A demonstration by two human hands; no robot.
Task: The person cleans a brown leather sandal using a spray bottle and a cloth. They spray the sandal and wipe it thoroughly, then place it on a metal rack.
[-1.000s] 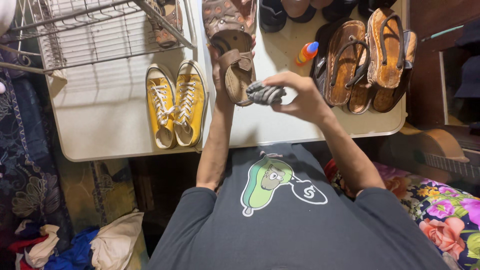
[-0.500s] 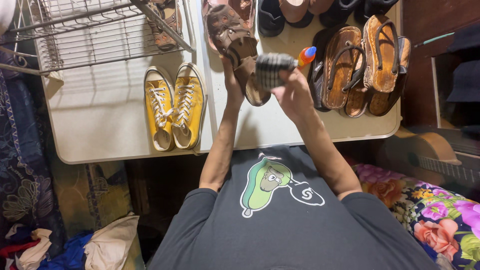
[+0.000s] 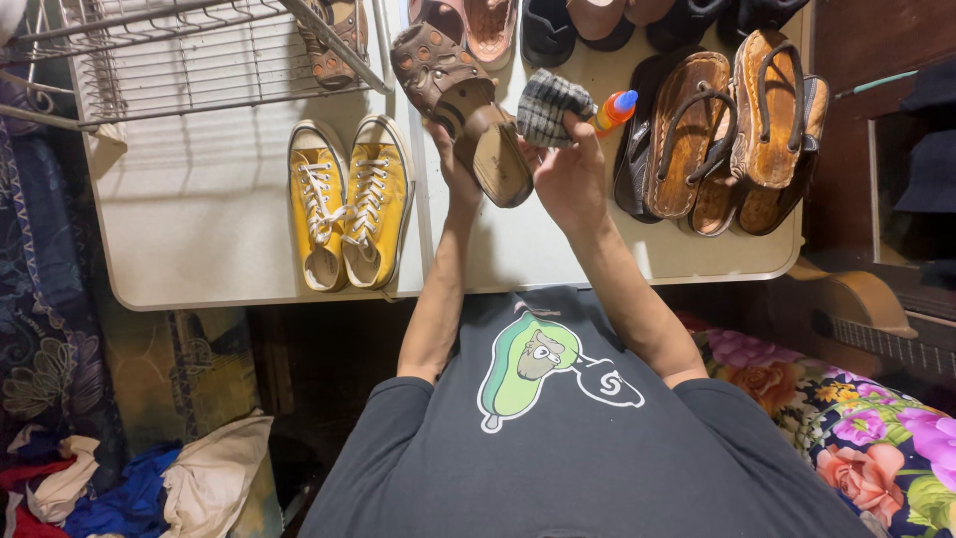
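Since the earlier frames, the right hand had carried the checked cloth up from beside the sandal's heel to a spot near its toe end, close to the small orange bottle. Largest in view was the pale table, bearing a wire rack at its far left. Next came 2 yellow sneakers, side by side, left of the hands, and a stack of brown flip-flops to the right. The brown sandal was held above the table, tilted, with the left hand clamped around it from beneath. The right hand's fingers were closed tight on the bunched cloth, just beside the sandal.
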